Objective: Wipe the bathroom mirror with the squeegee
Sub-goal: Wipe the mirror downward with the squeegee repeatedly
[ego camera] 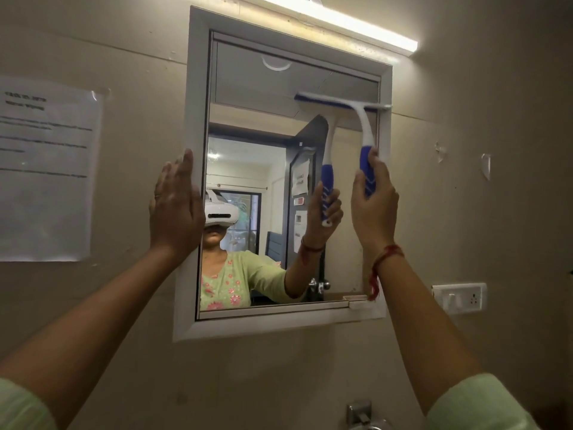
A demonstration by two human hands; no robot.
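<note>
A beige bathroom wall carries a rectangular white-framed mirror [288, 181] under a lit tube lamp. The right hand [373, 209] has its fingers clamped on the blue grip of a white-and-blue plastic squeegee [361, 125], blade pressed against the glass near the upper right corner. The left hand [175, 209], fingers together and flat, braces the frame's left edge. A wiping stroke appears underway; next likely calls for drawing the blade steadily downward.

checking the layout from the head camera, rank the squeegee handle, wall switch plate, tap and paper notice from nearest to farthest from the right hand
1. Squeegee handle, gripped in the right hand.
2. Wall switch plate, lower right on the wall.
3. Tap, below at the bottom edge.
4. Paper notice, far left, beyond the mirror.
</note>
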